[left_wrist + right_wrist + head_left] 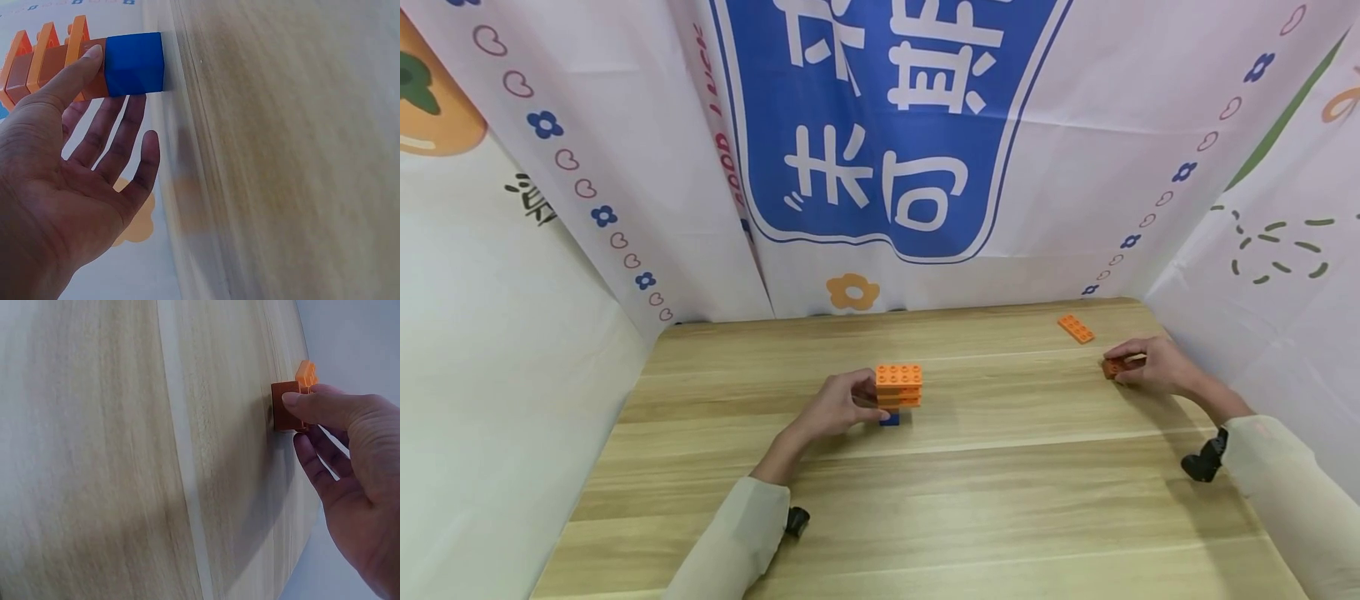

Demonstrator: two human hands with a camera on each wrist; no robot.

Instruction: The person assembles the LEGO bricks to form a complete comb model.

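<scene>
A tower of toy building bricks [898,377] stands upright near the middle of the table, with a blue brick [134,64] at its base and brown bricks alternating with orange plates above. My left hand [837,406] grips the tower's lower part from the left, the thumb [92,55] lying on a brown brick just above the blue one. Over at the right, my right hand [1157,367] pinches a brown brick [286,407] at the table surface. Behind that brick lies a loose orange plate [1076,328], flat with its studs up.
The wooden table [1000,500] ends at a printed cloth [1060,208] hung along its back. More cloth stands at the left and right sides. Each wrist wears a black device [1205,458] by its pale sleeve.
</scene>
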